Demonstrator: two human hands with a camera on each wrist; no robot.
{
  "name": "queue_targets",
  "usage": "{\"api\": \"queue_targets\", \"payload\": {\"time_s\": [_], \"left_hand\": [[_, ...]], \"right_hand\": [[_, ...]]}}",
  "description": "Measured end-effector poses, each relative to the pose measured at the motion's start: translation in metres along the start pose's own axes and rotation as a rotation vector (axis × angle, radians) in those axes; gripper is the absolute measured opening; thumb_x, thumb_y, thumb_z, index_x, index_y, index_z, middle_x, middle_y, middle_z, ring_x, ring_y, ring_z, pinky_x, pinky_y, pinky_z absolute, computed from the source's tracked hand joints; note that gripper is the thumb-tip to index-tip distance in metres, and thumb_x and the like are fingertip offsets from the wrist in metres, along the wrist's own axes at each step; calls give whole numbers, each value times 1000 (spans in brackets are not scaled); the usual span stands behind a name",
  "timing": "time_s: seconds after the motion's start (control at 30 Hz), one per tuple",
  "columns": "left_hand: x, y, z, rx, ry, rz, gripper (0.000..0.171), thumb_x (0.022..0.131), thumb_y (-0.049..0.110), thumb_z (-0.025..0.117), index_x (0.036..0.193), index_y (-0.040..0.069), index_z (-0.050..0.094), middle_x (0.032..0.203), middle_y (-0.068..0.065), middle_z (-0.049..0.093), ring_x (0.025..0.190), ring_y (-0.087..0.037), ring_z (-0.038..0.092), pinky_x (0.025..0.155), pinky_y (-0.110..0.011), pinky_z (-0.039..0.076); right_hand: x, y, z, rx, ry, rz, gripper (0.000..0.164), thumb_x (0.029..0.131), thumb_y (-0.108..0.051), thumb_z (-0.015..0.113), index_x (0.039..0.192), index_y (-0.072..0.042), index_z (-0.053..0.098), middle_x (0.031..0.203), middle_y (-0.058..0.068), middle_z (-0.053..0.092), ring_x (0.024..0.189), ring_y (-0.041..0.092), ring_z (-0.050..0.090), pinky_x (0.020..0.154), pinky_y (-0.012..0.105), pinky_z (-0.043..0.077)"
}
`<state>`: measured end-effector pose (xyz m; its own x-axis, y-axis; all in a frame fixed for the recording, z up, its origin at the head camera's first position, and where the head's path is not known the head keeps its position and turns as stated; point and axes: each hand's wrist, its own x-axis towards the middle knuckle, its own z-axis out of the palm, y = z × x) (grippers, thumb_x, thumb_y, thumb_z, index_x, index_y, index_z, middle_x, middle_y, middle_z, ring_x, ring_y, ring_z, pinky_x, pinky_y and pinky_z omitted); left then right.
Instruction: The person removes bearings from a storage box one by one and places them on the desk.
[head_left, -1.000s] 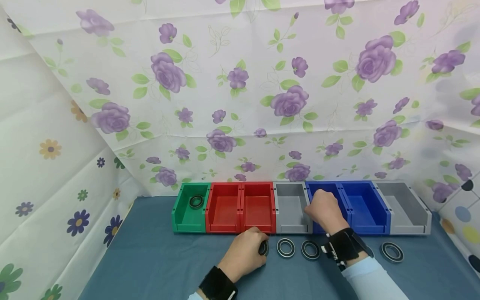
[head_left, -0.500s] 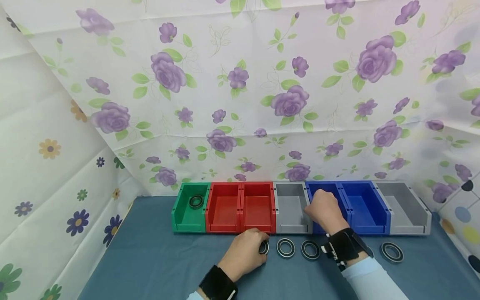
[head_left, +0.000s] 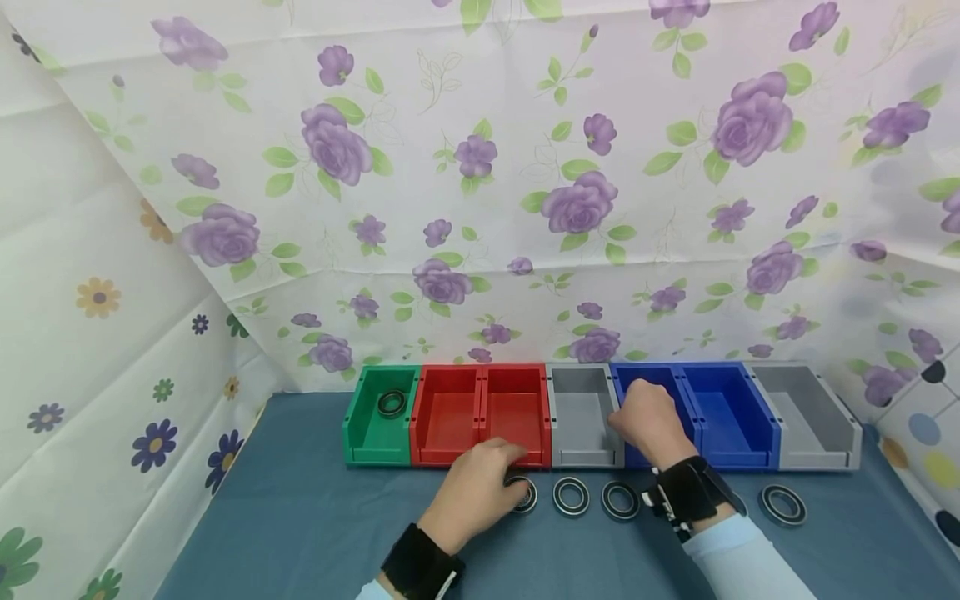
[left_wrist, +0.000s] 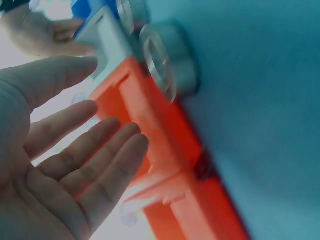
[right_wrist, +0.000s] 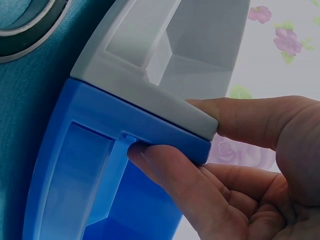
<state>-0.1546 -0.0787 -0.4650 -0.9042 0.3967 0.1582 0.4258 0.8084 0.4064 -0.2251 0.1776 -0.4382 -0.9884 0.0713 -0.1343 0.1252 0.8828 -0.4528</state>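
My left hand (head_left: 472, 492) hovers beside a ball bearing (head_left: 531, 498) lying on the cloth in front of the red bins. Its fingers are spread, and nothing lies in the palm in the left wrist view, where that bearing (left_wrist: 170, 60) stands apart from the fingertips. My right hand (head_left: 651, 421) pinches the adjoining side walls of a grey bin (right_wrist: 102, 47) and a blue bin (right_wrist: 47, 155) between thumb and finger. Two more bearings, a left one (head_left: 572, 497) and a right one (head_left: 621, 501), lie between the hands.
The bins stand in one row: green (head_left: 358, 457), two red (head_left: 450, 457), grey, two blue and a right-end grey one (head_left: 821, 460). Another bearing (head_left: 392, 403) sits in the green bin. One bearing (head_left: 783, 505) lies at right. A floral cloth (head_left: 480, 217) hangs behind.
My left hand has let go of the bearing, spread its fingers and drawn slightly left and up. The bearing stays on the cloth. My right hand has not moved.
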Motion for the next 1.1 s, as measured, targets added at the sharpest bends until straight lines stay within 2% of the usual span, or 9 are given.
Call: {"api": "queue_targets", "payload": {"time_s": [0.13, 0.23, 0.4, 0.5, 0.67, 0.87, 1.0, 1.1], "left_hand": [[2, -6, -19, -22, 128, 13, 46, 80, 35, 72, 121, 18, 61, 112, 3, 59, 97, -9, 54, 79, -26, 46], [3, -14, -29, -29, 223, -4, 48, 81, 35, 71, 125, 18, 59, 115, 2, 57, 98, -9, 54, 78, -24, 46], [4, -34, -44, -54, 378, -17, 45, 85, 27, 67, 127, 16, 57, 119, 2, 55, 104, -9, 52, 80, -26, 46], [6, -48, -53, -41, 433, -33, 45, 87, 23, 64, 130, 14, 54, 123, -1, 52, 110, -14, 49, 84, -31, 45], [7, -73, -66, -14, 473, -80, 53, 90, 19, 60, 139, 10, 43, 136, -10, 43, 123, -23, 40, 89, -40, 42], [2, -100, -75, -10, 491, -107, 59, 92, 11, 56, 145, 8, 32, 144, -16, 32, 129, -31, 33, 92, -46, 40], [-1, -115, -76, 0, 451, -144, 59, 92, 7, 54, 146, 6, 28, 144, -19, 30, 128, -34, 33, 94, -48, 37], [-2, -123, -75, -8, 404, -196, 60, 93, 5, 52, 146, 6, 25, 144, -21, 29, 128, -36, 31, 94, -48, 37]], "right_hand": [[0, 1, 0, -1, 2, 1, 20, 78, -15, 64, 62, -7, 55, 56, 5, 48, 49, 18, 49, 43, 28, 38], [0, 1, 0, -3, -3, 8, 19, 78, -15, 63, 63, -6, 56, 58, 6, 49, 50, 19, 50, 43, 28, 39], [0, 0, 1, -10, -11, 23, 16, 79, -15, 64, 67, -5, 58, 61, 7, 52, 52, 19, 51, 45, 28, 41], [1, -1, 1, -12, -13, 31, 16, 78, -16, 64, 68, -5, 58, 61, 7, 52, 53, 19, 51, 45, 29, 41], [1, -2, 1, -14, -10, 26, 17, 78, -17, 65, 68, -5, 58, 61, 7, 52, 53, 19, 51, 45, 29, 41], [1, -2, 0, -11, -7, 19, 17, 78, -17, 65, 67, -5, 58, 61, 6, 52, 53, 19, 51, 45, 29, 41], [1, -1, 0, -19, -4, 24, 18, 78, -17, 65, 66, -6, 58, 60, 6, 52, 53, 19, 51, 45, 28, 40], [2, -1, 1, -17, -2, 24, 18, 78, -17, 65, 66, -6, 58, 60, 6, 51, 52, 19, 51, 45, 29, 40]]}}
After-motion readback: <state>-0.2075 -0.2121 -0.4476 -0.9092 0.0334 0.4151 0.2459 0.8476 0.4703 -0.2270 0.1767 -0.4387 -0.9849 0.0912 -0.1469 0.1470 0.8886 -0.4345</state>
